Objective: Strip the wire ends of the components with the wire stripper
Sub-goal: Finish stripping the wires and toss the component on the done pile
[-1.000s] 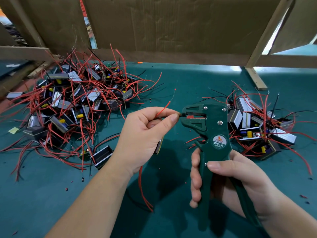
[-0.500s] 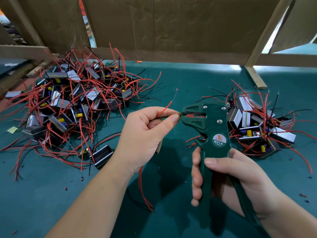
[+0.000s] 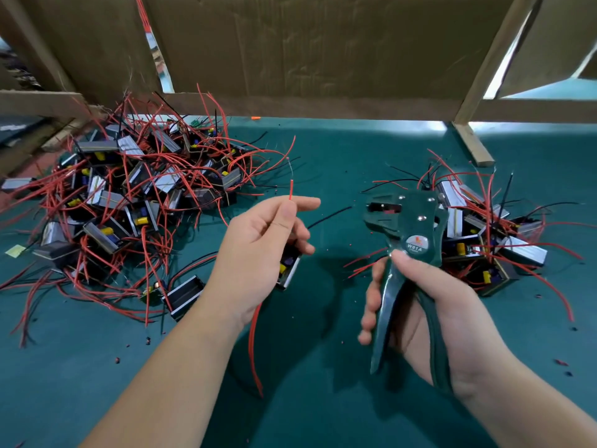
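Right hand [image 3: 429, 305]: fingers curled round the green wire stripper [image 3: 403, 231], handles spread, head up. Left of the stripper and clear of it, my left hand [image 3: 258, 250] pinches a red wire [image 3: 291, 190] between thumb and index, its end upright with bare strand on top. A component [image 3: 288, 270] sits under that palm. Component pile [image 3: 491, 234] just behind the stripper to its right, bigger pile [image 3: 129, 195] well left. Cardboard wall [image 3: 323, 43] beyond.

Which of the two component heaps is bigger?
The left heap, beside the left hand; it spreads much wider than the right heap behind the wire stripper.
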Action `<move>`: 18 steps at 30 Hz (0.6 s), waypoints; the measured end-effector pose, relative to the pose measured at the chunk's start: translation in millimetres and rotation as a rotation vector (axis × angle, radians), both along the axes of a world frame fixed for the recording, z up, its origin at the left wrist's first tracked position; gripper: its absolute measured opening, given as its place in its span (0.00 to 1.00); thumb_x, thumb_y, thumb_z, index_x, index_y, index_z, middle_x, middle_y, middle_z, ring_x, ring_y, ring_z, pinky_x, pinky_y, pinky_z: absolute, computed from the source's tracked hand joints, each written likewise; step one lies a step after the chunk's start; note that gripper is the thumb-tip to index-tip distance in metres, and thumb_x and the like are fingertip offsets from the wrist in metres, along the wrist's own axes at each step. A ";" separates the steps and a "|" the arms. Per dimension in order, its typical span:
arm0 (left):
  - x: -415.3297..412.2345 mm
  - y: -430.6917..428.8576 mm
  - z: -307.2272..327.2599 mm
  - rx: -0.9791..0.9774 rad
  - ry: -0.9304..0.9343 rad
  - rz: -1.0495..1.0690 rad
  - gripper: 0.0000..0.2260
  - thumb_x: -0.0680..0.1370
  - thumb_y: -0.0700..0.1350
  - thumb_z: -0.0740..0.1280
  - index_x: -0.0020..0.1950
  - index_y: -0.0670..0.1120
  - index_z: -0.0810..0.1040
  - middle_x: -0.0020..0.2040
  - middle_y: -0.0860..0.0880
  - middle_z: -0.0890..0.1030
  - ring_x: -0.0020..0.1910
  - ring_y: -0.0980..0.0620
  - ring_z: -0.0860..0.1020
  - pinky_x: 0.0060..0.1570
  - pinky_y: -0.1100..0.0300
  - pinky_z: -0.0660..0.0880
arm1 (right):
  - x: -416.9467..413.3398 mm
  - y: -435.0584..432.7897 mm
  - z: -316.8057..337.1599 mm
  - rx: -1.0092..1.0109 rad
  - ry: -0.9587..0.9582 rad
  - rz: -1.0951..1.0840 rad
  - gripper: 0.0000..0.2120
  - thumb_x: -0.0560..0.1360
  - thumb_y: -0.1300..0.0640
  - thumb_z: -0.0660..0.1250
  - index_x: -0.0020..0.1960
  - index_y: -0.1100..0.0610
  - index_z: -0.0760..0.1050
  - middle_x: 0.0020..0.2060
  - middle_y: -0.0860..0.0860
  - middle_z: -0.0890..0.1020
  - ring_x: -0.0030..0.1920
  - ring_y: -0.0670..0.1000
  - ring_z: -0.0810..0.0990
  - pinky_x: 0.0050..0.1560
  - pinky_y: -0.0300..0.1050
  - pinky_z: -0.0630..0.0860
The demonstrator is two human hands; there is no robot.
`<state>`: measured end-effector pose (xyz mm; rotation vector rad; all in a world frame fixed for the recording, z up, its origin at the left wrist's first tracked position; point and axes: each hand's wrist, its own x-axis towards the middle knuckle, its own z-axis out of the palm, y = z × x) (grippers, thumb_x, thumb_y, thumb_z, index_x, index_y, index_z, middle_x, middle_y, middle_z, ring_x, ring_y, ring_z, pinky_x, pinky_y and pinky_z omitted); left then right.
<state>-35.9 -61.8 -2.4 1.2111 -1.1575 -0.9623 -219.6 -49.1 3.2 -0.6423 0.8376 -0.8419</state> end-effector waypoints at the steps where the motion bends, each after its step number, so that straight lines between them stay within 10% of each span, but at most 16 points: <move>1: 1.5 0.1 0.3 -0.008 0.007 -0.027 0.14 0.83 0.44 0.57 0.47 0.52 0.82 0.32 0.54 0.77 0.30 0.56 0.77 0.36 0.66 0.72 | -1.0 -2.3 0.2 0.025 -0.044 -0.017 0.11 0.65 0.51 0.66 0.39 0.60 0.74 0.28 0.58 0.74 0.26 0.57 0.75 0.28 0.49 0.77; 9: 1.9 3.2 -4.7 -0.127 -0.434 -0.078 0.11 0.79 0.51 0.59 0.52 0.59 0.81 0.29 0.54 0.74 0.30 0.46 0.71 0.34 0.57 0.70 | -10.4 0.0 -1.9 -0.067 -0.229 0.204 0.23 0.57 0.54 0.76 0.48 0.63 0.79 0.37 0.63 0.78 0.37 0.62 0.79 0.41 0.59 0.79; 18: 4.1 2.6 -5.4 -0.255 -0.796 -0.021 0.08 0.82 0.51 0.56 0.52 0.56 0.75 0.35 0.55 0.73 0.38 0.57 0.72 0.41 0.54 0.68 | -7.9 4.2 -2.6 -0.055 -0.213 0.393 0.23 0.60 0.55 0.76 0.50 0.66 0.77 0.38 0.66 0.78 0.37 0.63 0.79 0.43 0.60 0.77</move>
